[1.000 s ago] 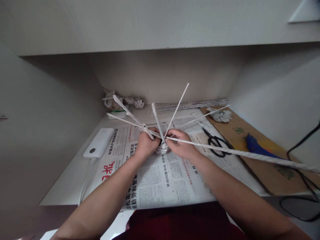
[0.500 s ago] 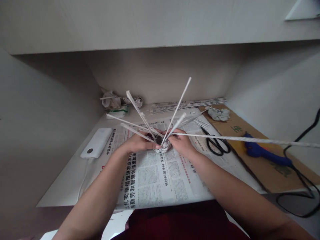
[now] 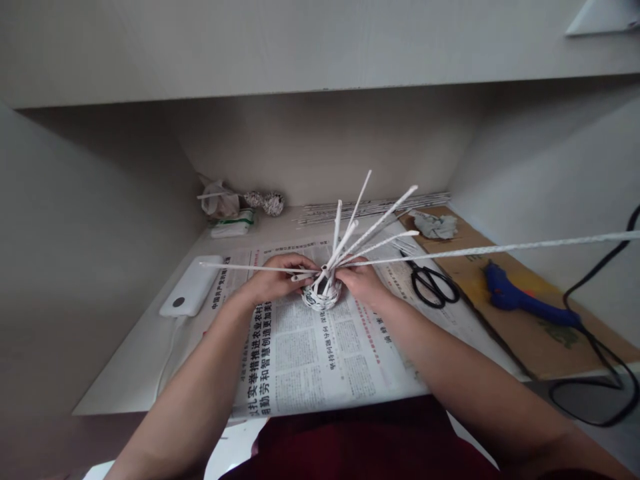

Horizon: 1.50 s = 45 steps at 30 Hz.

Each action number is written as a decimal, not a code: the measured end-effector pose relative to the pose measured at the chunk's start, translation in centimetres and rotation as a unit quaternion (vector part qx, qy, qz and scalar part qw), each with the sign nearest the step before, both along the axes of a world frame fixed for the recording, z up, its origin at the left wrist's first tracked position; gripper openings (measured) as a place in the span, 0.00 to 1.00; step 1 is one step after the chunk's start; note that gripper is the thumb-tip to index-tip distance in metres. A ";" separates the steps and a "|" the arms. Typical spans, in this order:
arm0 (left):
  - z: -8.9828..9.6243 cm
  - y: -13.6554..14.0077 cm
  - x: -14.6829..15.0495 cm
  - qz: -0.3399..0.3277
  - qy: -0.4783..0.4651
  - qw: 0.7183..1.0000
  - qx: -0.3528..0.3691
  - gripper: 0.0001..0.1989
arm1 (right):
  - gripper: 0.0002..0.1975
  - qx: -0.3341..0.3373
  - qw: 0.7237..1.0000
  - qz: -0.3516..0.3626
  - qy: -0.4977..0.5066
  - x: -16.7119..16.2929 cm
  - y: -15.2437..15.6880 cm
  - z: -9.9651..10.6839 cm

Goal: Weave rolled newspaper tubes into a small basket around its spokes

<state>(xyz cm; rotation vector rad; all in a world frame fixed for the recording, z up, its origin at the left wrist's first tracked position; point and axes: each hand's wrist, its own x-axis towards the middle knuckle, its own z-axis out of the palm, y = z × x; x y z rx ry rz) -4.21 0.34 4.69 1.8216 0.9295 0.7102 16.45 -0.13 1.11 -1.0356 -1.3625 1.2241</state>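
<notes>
A small woven paper basket [image 3: 321, 298] made of rolled newspaper sits between my hands, its loose paper sticks fanning up and out. My left hand [image 3: 280, 277] is closed round its left side, where one paper stick [image 3: 235, 267] points left. On the right side my right hand [image 3: 361, 279] pinches at the rim, by a long paper strand [image 3: 480, 250] that runs off to the right edge. Fingertips of both hands are partly hidden behind the weave and sticks. Under the basket lies a printed newspaper sheet [image 3: 310, 373].
Black-handled scissors [image 3: 434, 287] lie right of my hand. A blue glue gun [image 3: 525, 303] with a black cord rests on cardboard [image 3: 545, 353], near crumpled paper [image 3: 435, 225]. Rolled paper sticks [image 3: 370, 208] line the back. A white power bank [image 3: 193, 287] is at left.
The basket has turned and tilted between my hands. Most of its upright sticks now lean right instead of spreading both ways, and the long strand slopes upward to the right.
</notes>
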 end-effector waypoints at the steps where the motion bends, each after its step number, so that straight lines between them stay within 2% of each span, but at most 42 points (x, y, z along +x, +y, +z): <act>1: 0.1 -0.1 0.1 0.002 0.002 1.000 0.002 0.12 | 0.04 0.009 1.000 0.006 -0.003 0.0 0.0 0.0; 6: 0.0 -0.4 0.4 0.009 -0.003 1.000 0.029 0.11 | 0.04 0.000 1.000 0.002 -0.003 0.1 0.1 0.0; 10: 0.2 -0.5 0.5 0.001 0.027 0.997 0.067 0.10 | 0.04 0.002 1.000 0.012 -0.009 0.1 0.1 -0.2; 15: 0.4 -0.8 1.0 0.030 0.081 0.978 0.188 0.10 | 0.04 -0.030 0.999 -0.018 -0.023 0.1 0.2 -0.6; 17: 0.1 -0.9 1.3 0.051 0.089 0.972 0.212 0.10 | 0.03 -0.021 0.999 -0.016 -0.033 0.1 0.1 -0.5; 23: -1.1 -0.5 2.0 0.088 0.069 0.973 0.203 0.04 | 0.04 -0.006 1.000 0.006 -0.029 0.0 -0.2 0.2; 28: -1.8 -0.1 2.3 0.111 0.042 0.975 0.185 0.04 | 0.03 -0.006 0.998 -0.029 -0.059 0.0 -0.1 -0.2; 34: -2.4 0.2 2.4 0.133 0.009 0.980 0.148 0.06 | 0.04 0.015 0.997 -0.030 -0.064 0.1 0.0 -0.7; 39: -2.7 0.5 2.1 0.143 -0.025 0.985 0.096 0.08 | 0.07 0.019 0.997 -0.015 -0.070 0.1 -0.1 -0.4; 45: -2.5 0.3 2.2 0.161 0.024 0.972 0.168 0.05 | 0.06 0.027 0.990 -0.050 -0.129 0.5 -0.2 0.1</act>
